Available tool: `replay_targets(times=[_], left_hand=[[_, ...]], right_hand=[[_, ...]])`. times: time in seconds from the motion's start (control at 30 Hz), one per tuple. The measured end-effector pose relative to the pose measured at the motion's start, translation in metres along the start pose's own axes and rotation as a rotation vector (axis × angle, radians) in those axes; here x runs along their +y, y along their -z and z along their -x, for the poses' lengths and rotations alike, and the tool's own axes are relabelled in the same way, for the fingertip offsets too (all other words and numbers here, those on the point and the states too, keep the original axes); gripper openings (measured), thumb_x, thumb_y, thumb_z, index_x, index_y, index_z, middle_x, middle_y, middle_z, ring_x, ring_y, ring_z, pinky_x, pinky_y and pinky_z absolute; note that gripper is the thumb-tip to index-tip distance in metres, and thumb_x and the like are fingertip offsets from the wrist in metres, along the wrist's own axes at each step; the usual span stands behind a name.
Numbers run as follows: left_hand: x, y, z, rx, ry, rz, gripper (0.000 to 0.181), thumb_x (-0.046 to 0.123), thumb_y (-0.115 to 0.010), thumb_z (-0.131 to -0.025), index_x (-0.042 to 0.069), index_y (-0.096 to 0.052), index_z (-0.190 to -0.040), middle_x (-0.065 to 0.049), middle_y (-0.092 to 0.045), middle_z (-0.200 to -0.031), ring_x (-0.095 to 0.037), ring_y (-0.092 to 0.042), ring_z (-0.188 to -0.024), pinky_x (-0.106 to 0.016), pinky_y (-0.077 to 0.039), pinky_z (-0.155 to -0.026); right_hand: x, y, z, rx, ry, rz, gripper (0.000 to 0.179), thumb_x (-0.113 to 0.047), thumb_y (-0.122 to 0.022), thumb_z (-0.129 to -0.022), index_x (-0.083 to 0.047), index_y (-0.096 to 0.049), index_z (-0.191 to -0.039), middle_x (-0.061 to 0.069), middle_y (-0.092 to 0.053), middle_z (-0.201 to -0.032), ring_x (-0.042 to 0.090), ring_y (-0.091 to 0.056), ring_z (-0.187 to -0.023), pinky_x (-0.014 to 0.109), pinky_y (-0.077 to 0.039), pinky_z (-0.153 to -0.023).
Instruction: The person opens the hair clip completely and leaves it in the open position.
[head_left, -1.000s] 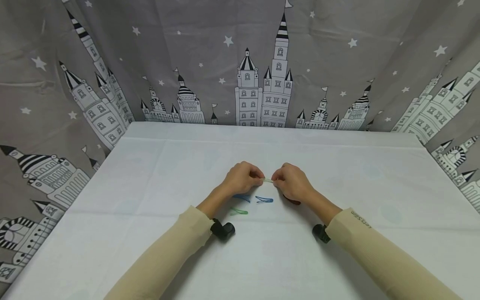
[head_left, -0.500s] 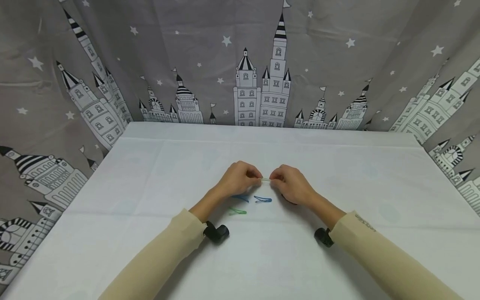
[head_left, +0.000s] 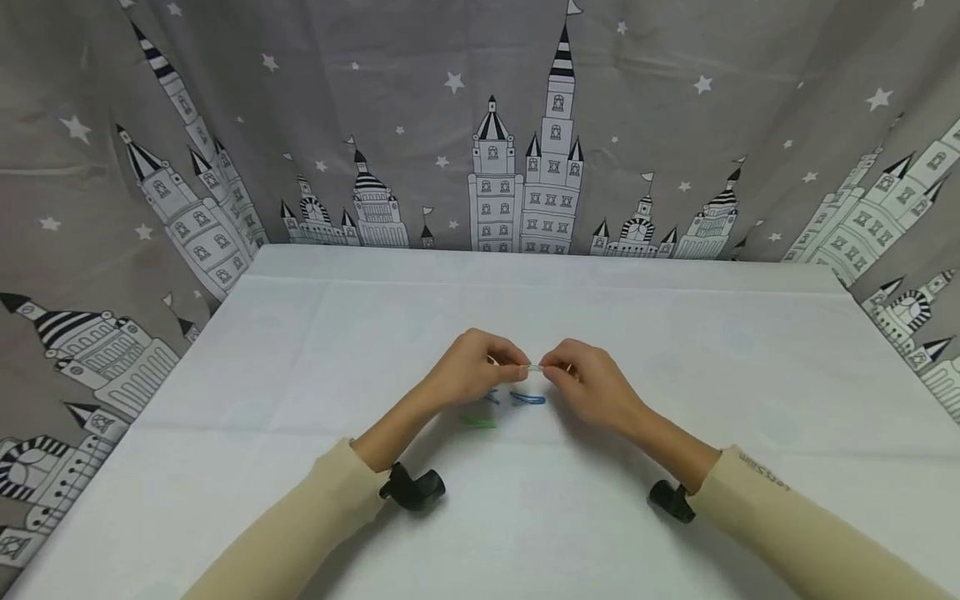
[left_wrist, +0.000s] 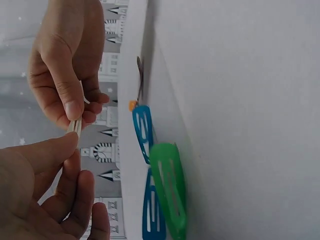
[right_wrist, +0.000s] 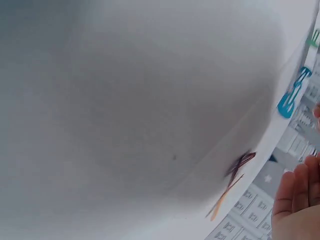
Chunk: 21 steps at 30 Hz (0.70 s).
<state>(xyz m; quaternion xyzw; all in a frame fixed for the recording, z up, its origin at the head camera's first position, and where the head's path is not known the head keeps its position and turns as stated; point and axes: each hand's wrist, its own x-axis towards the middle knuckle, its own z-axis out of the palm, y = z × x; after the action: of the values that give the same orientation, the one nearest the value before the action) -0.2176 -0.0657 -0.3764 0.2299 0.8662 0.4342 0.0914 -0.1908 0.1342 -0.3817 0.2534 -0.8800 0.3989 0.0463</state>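
Between my two hands is a small whitish snap hair clip (head_left: 535, 367), held up above the table. My left hand (head_left: 480, 367) pinches one end between thumb and forefinger. The other end is pinched by the thumb and fingers of my right hand (head_left: 592, 379). In the left wrist view the clip (left_wrist: 75, 126) shows as a narrow slotted strip, mostly covered by fingertips. Below the hands lie a blue hair clip (head_left: 528, 399), a second blue clip (head_left: 492, 397) partly behind the left hand, and a green clip (head_left: 478, 422).
In the right wrist view a dark reddish-brown clip (right_wrist: 242, 162) and an orange one (right_wrist: 218, 206) lie on the white table cloth (right_wrist: 150, 125); the right hand hides both in the head view. A grey curtain (head_left: 420, 108) printed with castles hangs behind the table.
Both hands have come slightly nearer to me, and the forearms have spread outward. The whitish hair clip stays pinched between them.
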Motion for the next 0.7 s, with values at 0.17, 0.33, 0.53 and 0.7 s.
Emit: replay_targets(times=[0.17,0.33,0.53,0.7], left_hand=[[0.009,0.001,0.012,-0.049,-0.035,0.02,0.011,0.019,-0.068,-0.083,0.012,-0.073,-0.09,0.011,-0.065,-0.078,-0.011,-0.055,-0.076,-0.03,-0.045,-0.07],[0.016,0.004,0.023,-0.066,-0.081,0.009,0.008,0.021,-0.069,-0.082,0.019,-0.074,-0.088,0.014,-0.066,-0.079,-0.008,-0.056,-0.078,-0.033,-0.043,-0.074],[0.018,0.004,0.034,-0.076,-0.114,0.03,0.008,0.021,-0.07,-0.081,0.019,-0.074,-0.088,0.017,-0.066,-0.081,-0.004,-0.058,-0.082,-0.032,-0.044,-0.076],[0.018,0.003,0.04,-0.096,-0.129,0.037,0.01,0.02,-0.07,-0.082,0.017,-0.073,-0.091,0.018,-0.065,-0.082,-0.003,-0.058,-0.083,-0.031,-0.046,-0.073]], right_hand=[[-0.008,0.003,0.016,-0.008,0.022,-0.062,0.009,-0.002,-0.058,-0.088,-0.005,-0.067,-0.09,0.002,-0.061,-0.085,0.012,-0.051,-0.072,0.028,-0.043,-0.064],[-0.014,0.002,0.027,-0.001,0.043,-0.132,0.01,-0.001,-0.059,-0.088,-0.008,-0.067,-0.088,0.003,-0.06,-0.081,0.013,-0.049,-0.069,0.026,-0.041,-0.061],[-0.018,0.001,0.037,-0.012,0.069,-0.151,0.012,-0.002,-0.058,-0.089,-0.011,-0.066,-0.089,0.0,-0.06,-0.082,0.012,-0.049,-0.072,0.027,-0.041,-0.064],[-0.021,0.001,0.041,-0.03,0.065,-0.152,0.012,-0.002,-0.058,-0.089,-0.012,-0.065,-0.089,-0.004,-0.059,-0.083,0.013,-0.05,-0.074,0.027,-0.041,-0.065]])
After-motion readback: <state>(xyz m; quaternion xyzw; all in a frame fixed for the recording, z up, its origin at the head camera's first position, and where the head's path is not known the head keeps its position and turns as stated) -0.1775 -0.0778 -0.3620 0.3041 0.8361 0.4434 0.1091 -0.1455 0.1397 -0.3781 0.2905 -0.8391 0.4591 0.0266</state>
